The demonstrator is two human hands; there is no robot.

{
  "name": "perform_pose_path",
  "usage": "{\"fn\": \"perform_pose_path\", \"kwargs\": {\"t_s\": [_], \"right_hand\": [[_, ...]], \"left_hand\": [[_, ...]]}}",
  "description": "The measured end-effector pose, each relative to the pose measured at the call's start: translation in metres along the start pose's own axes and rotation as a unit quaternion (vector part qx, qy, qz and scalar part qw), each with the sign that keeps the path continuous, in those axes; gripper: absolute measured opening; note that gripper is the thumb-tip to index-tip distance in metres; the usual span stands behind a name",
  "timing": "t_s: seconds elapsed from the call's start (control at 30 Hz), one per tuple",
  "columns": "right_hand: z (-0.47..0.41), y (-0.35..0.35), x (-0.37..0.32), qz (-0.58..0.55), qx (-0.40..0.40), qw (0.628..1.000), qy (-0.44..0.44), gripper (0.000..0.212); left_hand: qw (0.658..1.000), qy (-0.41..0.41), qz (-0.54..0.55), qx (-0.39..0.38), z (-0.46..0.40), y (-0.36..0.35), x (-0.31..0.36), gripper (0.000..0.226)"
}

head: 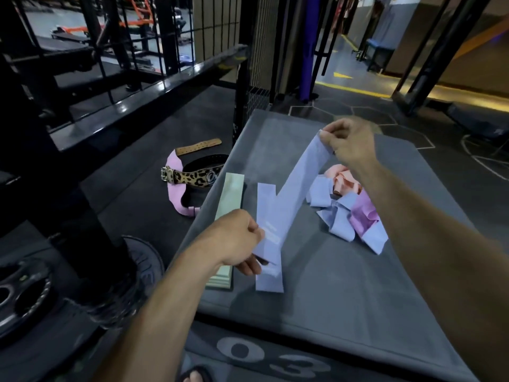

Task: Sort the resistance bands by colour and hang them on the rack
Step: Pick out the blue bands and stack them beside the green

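A light blue band (296, 183) is stretched in the air above the grey platform (330, 293). My right hand (349, 143) pinches its far end. My left hand (237, 238) pinches its near end. Another blue band (268, 277) lies flat on the platform under it. A stack of pale green bands (228, 199) lies flat at the platform's left edge. A jumbled pile sits right of centre, with blue bands (338, 216), a purple band (363, 213) and peach bands (344, 179).
A leopard-print belt (192, 176), a pink strap (176, 197) and a tan leather strap (198, 146) lie on the dark floor left of the platform. Black steel rack framing (115, 100) and a weight plate (22, 296) stand at left. A purple post (308, 51) rises behind.
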State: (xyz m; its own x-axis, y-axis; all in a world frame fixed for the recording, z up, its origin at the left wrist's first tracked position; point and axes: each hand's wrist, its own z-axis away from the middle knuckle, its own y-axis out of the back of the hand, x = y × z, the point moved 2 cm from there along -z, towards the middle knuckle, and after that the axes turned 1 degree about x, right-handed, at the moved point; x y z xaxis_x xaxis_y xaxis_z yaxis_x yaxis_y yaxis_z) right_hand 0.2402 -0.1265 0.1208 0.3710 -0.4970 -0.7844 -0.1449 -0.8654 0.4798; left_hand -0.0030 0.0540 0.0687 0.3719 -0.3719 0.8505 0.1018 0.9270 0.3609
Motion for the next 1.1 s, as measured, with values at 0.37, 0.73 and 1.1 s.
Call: {"fn": "perform_pose_path", "kwargs": {"t_s": [0.37,0.73,1.1], "right_hand": [[0.006,-0.09,0.042,0.06,-0.202,0.978,0.001,0.01],[0.011,-0.136,0.066,0.099,-0.282,0.954,0.033,0.007],[0.009,-0.147,0.072,0.085,-0.288,0.953,0.046,0.005]], "left_hand": [[0.988,0.066,-0.101,-0.093,-0.004,-0.012,-0.006,0.021],[0.984,0.09,-0.142,-0.065,-0.016,-0.022,-0.004,0.027],[0.983,0.079,-0.157,-0.061,-0.016,-0.025,-0.003,0.035]]}}
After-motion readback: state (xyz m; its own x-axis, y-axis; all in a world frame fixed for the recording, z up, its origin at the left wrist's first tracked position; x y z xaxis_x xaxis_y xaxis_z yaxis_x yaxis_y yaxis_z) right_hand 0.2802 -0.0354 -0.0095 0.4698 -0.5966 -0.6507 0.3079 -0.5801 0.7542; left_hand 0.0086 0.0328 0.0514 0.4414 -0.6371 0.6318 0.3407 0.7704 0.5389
